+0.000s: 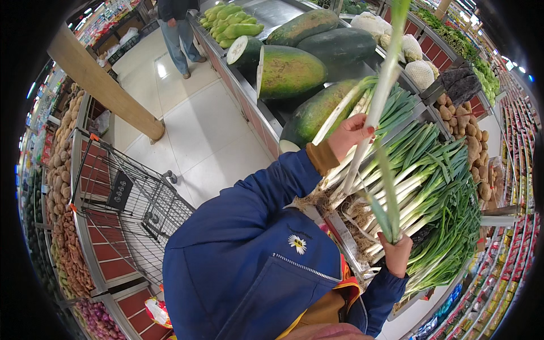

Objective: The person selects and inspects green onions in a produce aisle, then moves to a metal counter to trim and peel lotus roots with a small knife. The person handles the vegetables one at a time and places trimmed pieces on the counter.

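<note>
My left hand (350, 134) is closed around the white shank of a leek (376, 104), which stands steeply across the view with its roots low and its green top high. Below it, my right hand (396, 251) grips long green leek leaves (390, 193); whether they belong to the same leek I cannot tell. Beneath both hands lies a pile of leeks (418, 180), roots towards me and green tops away to the right. Several more leeks (335, 117) lean against a large green winter melon (316, 111) beyond my left hand.
More winter melons (293, 72) and pale green squashes (238, 25) fill the metal-edged stand. Potatoes (471, 131) lie to the right. A wire shopping cart (140, 212) stands at left, near a wooden pillar (110, 85). Another person (178, 38) stands in the aisle.
</note>
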Demonstrator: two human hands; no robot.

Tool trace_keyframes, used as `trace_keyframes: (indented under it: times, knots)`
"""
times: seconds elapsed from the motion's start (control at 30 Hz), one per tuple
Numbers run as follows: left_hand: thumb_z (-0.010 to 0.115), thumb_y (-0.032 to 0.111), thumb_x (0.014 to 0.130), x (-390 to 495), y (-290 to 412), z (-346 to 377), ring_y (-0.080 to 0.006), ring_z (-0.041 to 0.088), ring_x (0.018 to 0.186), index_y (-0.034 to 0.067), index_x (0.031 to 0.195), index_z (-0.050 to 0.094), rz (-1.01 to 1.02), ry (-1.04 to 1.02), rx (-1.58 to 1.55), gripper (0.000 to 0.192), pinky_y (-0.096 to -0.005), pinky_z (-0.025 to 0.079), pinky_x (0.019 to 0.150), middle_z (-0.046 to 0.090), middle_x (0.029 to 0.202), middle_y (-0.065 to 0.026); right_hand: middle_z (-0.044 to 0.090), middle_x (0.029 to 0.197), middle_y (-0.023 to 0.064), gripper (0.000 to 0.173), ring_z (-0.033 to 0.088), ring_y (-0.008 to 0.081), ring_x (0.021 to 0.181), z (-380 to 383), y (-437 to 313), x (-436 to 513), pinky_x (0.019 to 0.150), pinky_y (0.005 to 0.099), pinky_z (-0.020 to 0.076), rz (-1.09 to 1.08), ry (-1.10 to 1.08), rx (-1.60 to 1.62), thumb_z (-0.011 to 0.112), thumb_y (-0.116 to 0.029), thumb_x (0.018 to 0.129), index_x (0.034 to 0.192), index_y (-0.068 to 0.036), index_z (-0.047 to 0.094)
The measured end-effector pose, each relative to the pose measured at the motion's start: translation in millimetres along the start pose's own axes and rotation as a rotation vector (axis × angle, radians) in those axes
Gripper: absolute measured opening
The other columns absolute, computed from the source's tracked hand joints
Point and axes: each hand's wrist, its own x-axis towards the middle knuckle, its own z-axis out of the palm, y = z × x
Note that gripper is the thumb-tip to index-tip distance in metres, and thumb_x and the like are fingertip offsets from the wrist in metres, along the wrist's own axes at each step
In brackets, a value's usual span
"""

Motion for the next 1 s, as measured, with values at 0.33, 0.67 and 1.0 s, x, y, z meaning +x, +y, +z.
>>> trace_keyframes:
  times: [0.33,0.67,1.0]
  knots:
    - [0.041,0.016,0.098,9.4,60.2,-44.6,-0.0141,0.049,0.065,0.0,0.128,0.048,0.126,0.122,-0.198,0.034,-0.0274,0.044,0.061,0.052,0.079,-0.0054,0.064,0.077,0.008,0.022,0.055,0.0145,0.069,-34.9,171.9,-67.6,0.064,0.0325,0.0452,0.26,0.443,-0.025,0.067,-0.009,0.078,0.093,0.006,0.064]
    - [0.042,0.023,0.1,-27.0,32.9,11.7,-0.0086,0.04,0.055,-0.001,0.131,0.044,-0.254,-0.139,0.024,0.04,-0.0226,0.035,0.051,0.047,0.072,-0.0016,0.054,0.071,-0.0019,0.03,0.047,0.0092,0.055,-65.9,97.4,-11.5,0.05,0.0224,0.0377,0.319,0.638,1.142,0.064,-0.012,0.083,0.111,-0.002,0.06]
    - [0.064,0.01,0.087,-54.3,-17.4,75.0,-0.0046,0.048,0.069,-0.002,0.119,0.055,-0.159,-0.149,0.44,0.035,-0.0181,0.039,0.061,0.057,0.083,0.0017,0.053,0.074,-0.001,0.023,0.042,0.0079,0.053,-25.4,-80.2,70.6,0.051,0.0219,0.0347,-0.053,0.466,1.328,0.073,-0.02,0.082,0.091,-0.004,0.059]
